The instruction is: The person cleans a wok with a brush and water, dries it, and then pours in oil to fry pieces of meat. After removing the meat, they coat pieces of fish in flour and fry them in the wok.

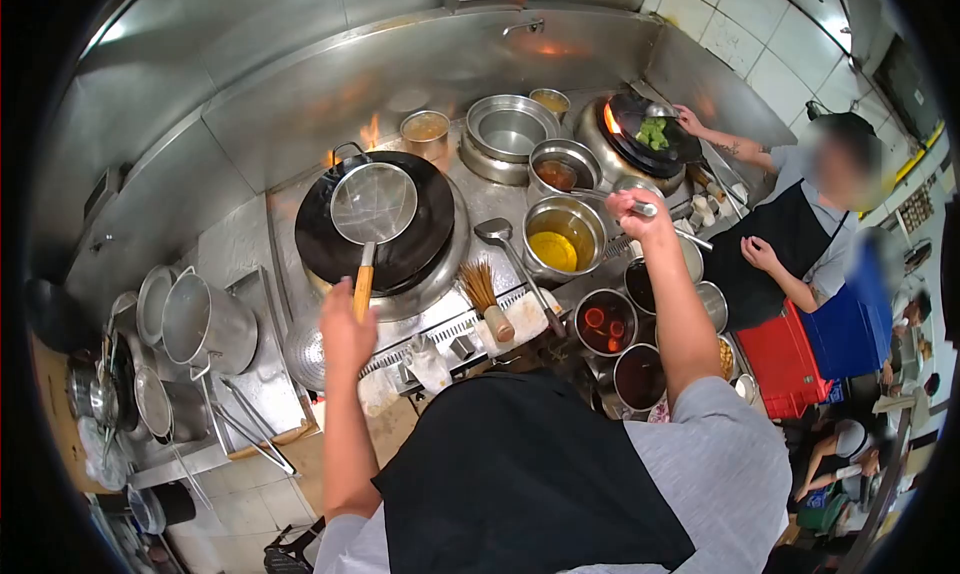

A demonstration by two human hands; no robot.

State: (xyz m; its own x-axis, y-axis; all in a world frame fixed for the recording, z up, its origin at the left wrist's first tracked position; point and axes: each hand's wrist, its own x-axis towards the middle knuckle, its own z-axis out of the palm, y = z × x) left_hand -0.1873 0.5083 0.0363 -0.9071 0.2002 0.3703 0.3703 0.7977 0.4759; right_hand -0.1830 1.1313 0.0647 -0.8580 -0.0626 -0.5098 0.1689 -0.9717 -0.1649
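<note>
My left hand (348,329) is closed at the end of the wooden handle of a round mesh strainer (374,202). The strainer's mesh overlaps a black wok (435,249) on the burner, and flames rise behind the wok's far rim. Off to the right, my right hand (638,216) grips the long metal handle of a ladle (558,176). The ladle's bowl is at a pot of brownish liquid (565,154). Just below that pot stands another with yellow oil (553,252), near my right wrist.
A spatula (495,231) and a bamboo brush (480,286) lie along the stove's front. Pots of dark red sauce (606,321) stand under my right forearm. Large pots (208,324) and tongs (256,426) sit left. At right, a co-worker (790,204) tends another wok with greens (652,132).
</note>
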